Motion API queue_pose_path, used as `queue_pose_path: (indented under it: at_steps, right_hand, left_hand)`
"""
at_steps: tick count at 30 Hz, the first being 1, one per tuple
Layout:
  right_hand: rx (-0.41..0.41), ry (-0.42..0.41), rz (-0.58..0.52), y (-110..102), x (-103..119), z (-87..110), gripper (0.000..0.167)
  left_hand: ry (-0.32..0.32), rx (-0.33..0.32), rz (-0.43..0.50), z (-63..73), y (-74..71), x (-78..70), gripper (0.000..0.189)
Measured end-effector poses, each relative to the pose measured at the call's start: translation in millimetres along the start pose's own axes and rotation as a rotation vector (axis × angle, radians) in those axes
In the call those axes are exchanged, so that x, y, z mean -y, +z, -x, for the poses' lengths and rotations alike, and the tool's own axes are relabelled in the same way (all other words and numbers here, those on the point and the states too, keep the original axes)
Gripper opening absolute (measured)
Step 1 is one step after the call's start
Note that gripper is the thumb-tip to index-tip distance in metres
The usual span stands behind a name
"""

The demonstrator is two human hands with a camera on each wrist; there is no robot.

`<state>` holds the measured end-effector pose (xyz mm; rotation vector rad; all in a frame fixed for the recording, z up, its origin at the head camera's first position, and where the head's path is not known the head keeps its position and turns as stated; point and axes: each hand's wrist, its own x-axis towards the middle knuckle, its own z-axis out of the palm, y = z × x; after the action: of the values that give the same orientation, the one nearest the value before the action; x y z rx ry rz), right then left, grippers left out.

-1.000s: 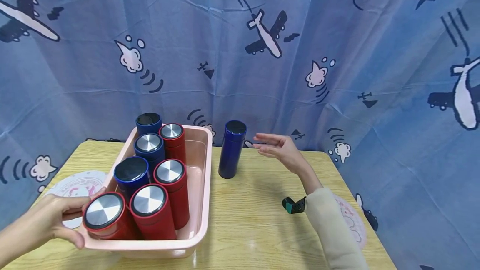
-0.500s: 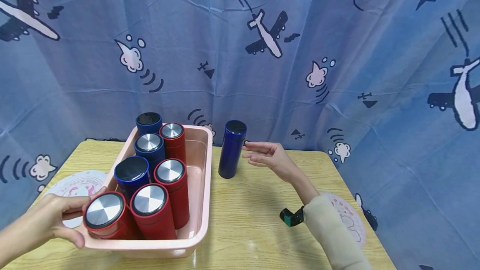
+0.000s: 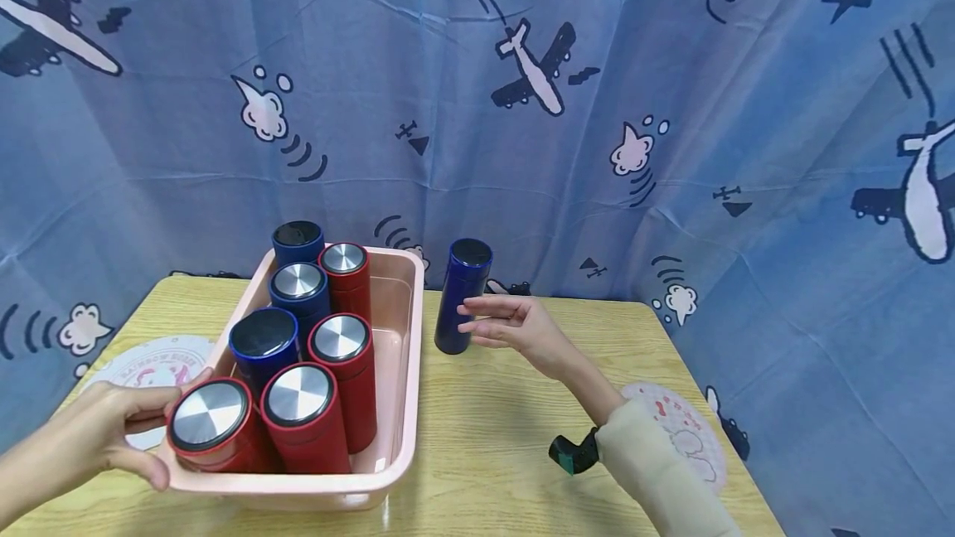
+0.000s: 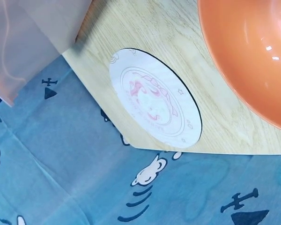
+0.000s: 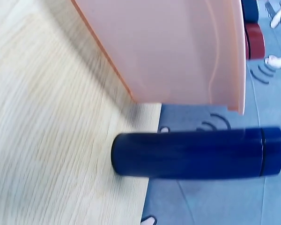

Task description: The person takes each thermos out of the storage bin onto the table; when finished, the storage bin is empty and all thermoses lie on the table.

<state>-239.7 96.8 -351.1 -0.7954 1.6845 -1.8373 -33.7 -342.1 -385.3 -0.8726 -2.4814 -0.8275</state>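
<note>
A pink plastic tub stands on the left of the table, with several red and blue thermos bottles upright inside. My left hand grips its near left corner, thumb and fingers on the rim; near that corner is a red bottle with a silver lid. To the right of the tub, a dark blue thermos bottle stands upright on the table. Fingers extended, my right hand overlaps the blue bottle's right side in the head view. In the right wrist view the whole blue bottle shows beside the tub.
Round printed mats lie on the wooden table: one mat at the left, another mat at the right. The left wrist view holds an orange bowl. A blue airplane-print curtain hangs behind the table.
My right hand has moved left and down, from beside the blue bottle to overlapping it. The left hand stays on the tub, and the bottles have not moved.
</note>
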Motion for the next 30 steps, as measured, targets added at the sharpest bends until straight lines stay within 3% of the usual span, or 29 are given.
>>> queue_pose_path:
  at_steps: [10, 24, 30]
  right_hand:
    - [0.066, 0.007, -0.045, 27, 1, -1.6, 0.047]
    - [0.135, 0.002, 0.074, 64, -1, -16.1, 0.045]
    - [0.159, -0.024, 0.099, 73, 2, -24.3, 0.043]
  left_hand:
    - [-0.004, 0.010, 0.010, -2.3, -0.4, 0.0, 0.056]
    - [-0.002, 0.005, -0.001, 0.5, -0.4, 0.6, 0.055]
    - [-0.026, 0.017, 0.049, 0.9, 0.6, 2.1, 0.058]
